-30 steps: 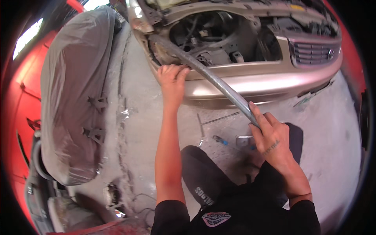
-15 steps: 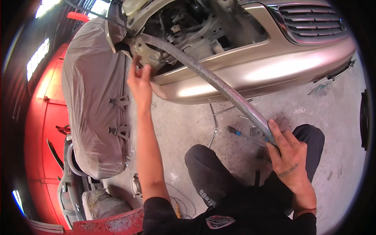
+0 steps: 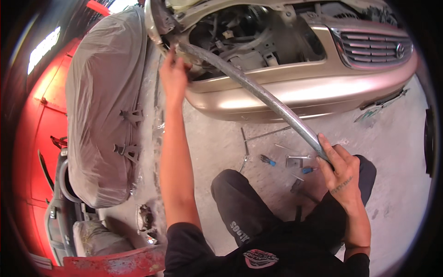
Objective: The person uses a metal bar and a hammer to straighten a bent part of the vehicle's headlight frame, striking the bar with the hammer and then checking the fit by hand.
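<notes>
Slanting down across tan car (image 3: 318, 90) from its front corner: grey metal pipe (image 3: 266, 97), gently bent, scuffed, dull sheen. Right hand (image 3: 343, 174) wrapped round lower end. Left hand (image 3: 174, 79) near upper end, fingers partly curled; cannot tell whether gripping.

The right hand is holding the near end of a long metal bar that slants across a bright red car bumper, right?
Not the colour: in the head view the car bumper is pale beige-gold, not red. The right hand does hold the near end of the long metal bar, which slants across it.
</notes>
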Available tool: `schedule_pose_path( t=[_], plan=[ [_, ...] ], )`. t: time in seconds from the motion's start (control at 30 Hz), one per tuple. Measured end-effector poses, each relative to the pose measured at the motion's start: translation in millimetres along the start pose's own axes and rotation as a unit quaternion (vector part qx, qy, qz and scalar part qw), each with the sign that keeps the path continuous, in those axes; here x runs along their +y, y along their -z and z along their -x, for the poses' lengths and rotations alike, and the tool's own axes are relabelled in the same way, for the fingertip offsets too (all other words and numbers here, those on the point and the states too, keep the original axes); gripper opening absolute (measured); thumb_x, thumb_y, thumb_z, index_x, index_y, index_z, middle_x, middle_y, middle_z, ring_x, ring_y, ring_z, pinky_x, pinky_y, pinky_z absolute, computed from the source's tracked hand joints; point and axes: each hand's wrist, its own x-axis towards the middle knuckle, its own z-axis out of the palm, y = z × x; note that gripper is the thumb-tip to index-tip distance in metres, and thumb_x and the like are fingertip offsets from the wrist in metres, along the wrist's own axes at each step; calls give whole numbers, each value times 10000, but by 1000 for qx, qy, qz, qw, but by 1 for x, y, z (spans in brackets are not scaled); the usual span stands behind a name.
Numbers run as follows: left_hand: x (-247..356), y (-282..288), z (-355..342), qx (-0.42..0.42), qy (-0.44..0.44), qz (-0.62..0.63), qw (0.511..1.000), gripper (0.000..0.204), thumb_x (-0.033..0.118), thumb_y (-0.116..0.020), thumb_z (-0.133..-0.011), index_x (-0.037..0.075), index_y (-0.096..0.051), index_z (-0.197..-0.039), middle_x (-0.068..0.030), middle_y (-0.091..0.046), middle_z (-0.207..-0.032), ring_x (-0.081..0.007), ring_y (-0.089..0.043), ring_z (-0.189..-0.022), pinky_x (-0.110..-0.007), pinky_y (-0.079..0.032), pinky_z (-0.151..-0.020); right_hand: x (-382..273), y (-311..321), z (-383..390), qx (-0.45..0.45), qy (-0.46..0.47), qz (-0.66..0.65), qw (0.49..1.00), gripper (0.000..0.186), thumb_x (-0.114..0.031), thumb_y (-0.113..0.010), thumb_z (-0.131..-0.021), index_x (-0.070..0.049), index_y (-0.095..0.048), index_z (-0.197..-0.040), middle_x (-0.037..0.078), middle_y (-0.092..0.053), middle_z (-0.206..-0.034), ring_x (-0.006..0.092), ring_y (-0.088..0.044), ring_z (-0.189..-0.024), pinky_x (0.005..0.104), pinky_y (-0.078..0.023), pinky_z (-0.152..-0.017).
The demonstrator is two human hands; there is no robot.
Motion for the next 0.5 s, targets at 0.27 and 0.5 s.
schedule_pose_path(
  t=[0.27, 0.5],
  plan=[
    [-23, -18, 51, 18, -207, -86, 975, 336, 311, -600, -1050, 31, -760, -1142, -167, -680, -781, -356, -647, -888, -516, -329, -1187, -50, -25, -29, 26, 12, 53, 998, 599, -31, -794, -835, -113, -677, -1418, 138, -590, -737, 304, -593, -583, 415, -490, -565],
    [-22, -17, 55, 28, -179, -50, 982, 288, 307, -649, -1011, 70, -794, -1089, -143, -643, -715, -332, -624, -828, -513, -355, -1151, -80, -39, -43, 33, 31, 71, 996, 603, -32, -782, -849, -117, -665, -1434, 157, -604, -751, 321, -600, -619, 429, -494, -598]
  ],
)
